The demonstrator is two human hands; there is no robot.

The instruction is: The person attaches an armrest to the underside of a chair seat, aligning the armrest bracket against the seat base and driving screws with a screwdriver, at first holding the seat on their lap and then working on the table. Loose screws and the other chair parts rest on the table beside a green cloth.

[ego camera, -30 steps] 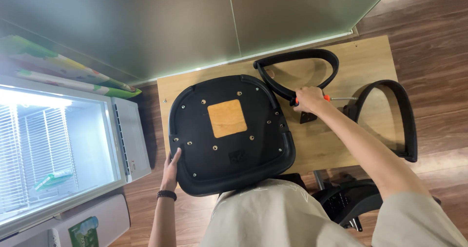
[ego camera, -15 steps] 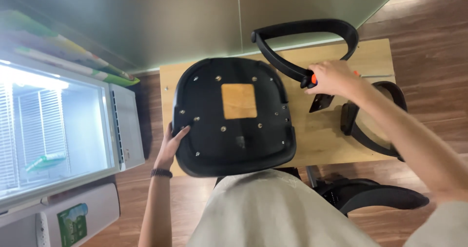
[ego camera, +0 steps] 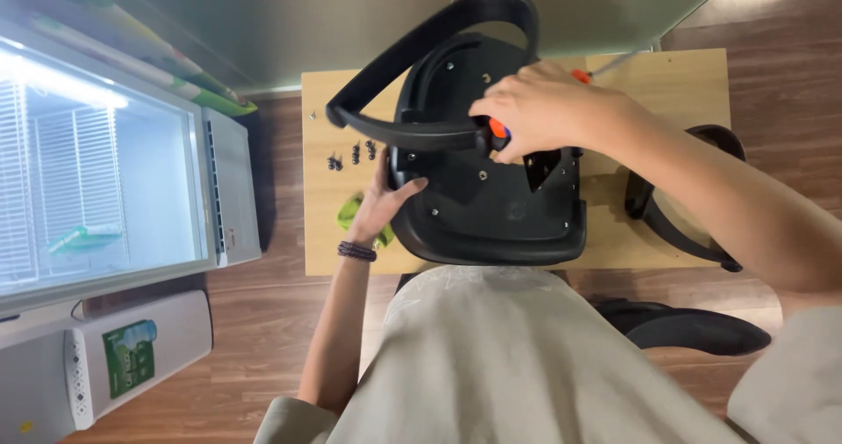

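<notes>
Upturned black plastic chair seat [ego camera: 491, 198] lying flat on the light wooden surface [ego camera: 667, 85], near edge right at the front lip, almost overhanging toward the body. Curved black plastic armrest [ego camera: 421, 54] held over the seat's left half, long axis running diagonally from low left up to the far right, bottom bar roughly level across the seat.

Right hand [ego camera: 548, 111] closed tight around the armrest's lower end, with an orange-handled screwdriver [ego camera: 498, 129] tucked in the same grip, metal shaft poking out toward the far right corner. Left hand [ego camera: 379, 206] spread open, fingers flat against the seat's left rim, steadying it. Right hand clearly the nearer one to the armrest; left stays down at the rim below it.

Small dark screws [ego camera: 353, 156] loose on the surface just left of the seat, close to the left hand, with a green item [ego camera: 351, 212] partly hidden under the wrist. Second black armrest [ego camera: 680, 207] lying off to the right, half over the surface's edge. Not much bare surface on the left; more room far right. White cabinet with a lit interior [ego camera: 105, 172] on the floor well to the left.
</notes>
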